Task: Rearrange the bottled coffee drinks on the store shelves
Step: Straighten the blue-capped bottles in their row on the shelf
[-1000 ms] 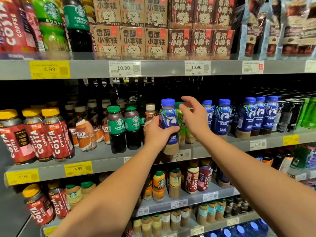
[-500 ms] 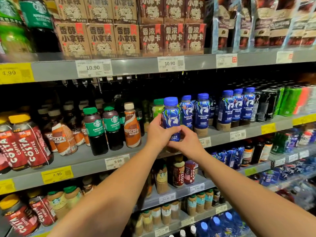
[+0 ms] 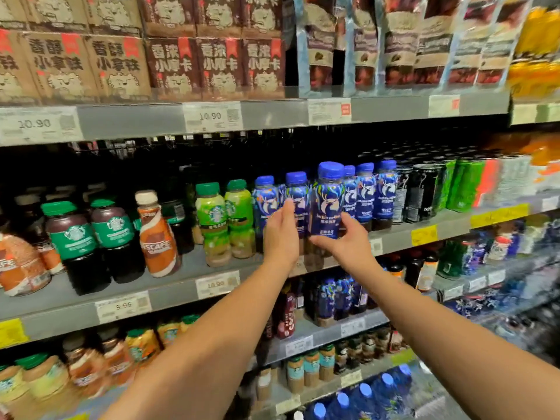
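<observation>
A blue-capped coffee bottle (image 3: 328, 201) with a blue deer label is held upright just above the middle shelf (image 3: 169, 298). My right hand (image 3: 348, 242) grips its lower part from the right and below. My left hand (image 3: 280, 236) presses on its left side with fingers pointing up, partly covering another blue bottle (image 3: 298, 189) behind it. Matching blue bottles (image 3: 385, 192) stand in a row directly to the right, and one more blue bottle (image 3: 264, 201) stands to the left. The held bottle's base is hidden by my hands.
Left of the blue bottles stand two light green Starbucks bottles (image 3: 224, 219), a tilted brown Nescafe bottle (image 3: 156, 237) and dark Starbucks bottles (image 3: 72, 237). Black and green cans (image 3: 421, 192) fill the right. Cartons (image 3: 118, 65) line the shelf above, with more bottles on the shelves below.
The blue bottle has moved right, toward the row of matching blue bottles. My right hand came down from the shelf onto the bottle's lower part. The view has swung right.
</observation>
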